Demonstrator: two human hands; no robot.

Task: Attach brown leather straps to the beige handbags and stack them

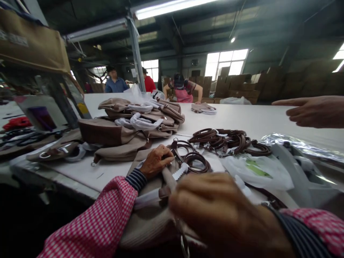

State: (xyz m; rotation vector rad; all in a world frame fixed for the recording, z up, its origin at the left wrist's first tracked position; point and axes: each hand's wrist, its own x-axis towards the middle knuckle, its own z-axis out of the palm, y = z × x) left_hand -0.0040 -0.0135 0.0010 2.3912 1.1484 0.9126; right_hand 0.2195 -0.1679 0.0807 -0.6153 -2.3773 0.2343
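A taupe handbag (150, 225) with brown leather trim lies on the table right in front of me, a metal ring at its lower edge. My left hand (157, 161) is closed, its fingers curled on the upper part of this bag. Close to the camera, my right hand (215, 204) is blurred and closed over the bag's right side; what its fingers hold is hidden. Between the hands a white toothed strip (180, 172) shows. Just beyond my left fingers lies a coiled brown leather strap (198, 163) with metal clasps.
Similar bags with white-wrapped handles are in a pile (120, 132) at left. More coiled straps (233, 139), a plastic bag (258, 170) and a grey device (303, 172) stand right. Another person's hand (311, 111) points in from the right. A person (184, 87) leans over the far table edge.
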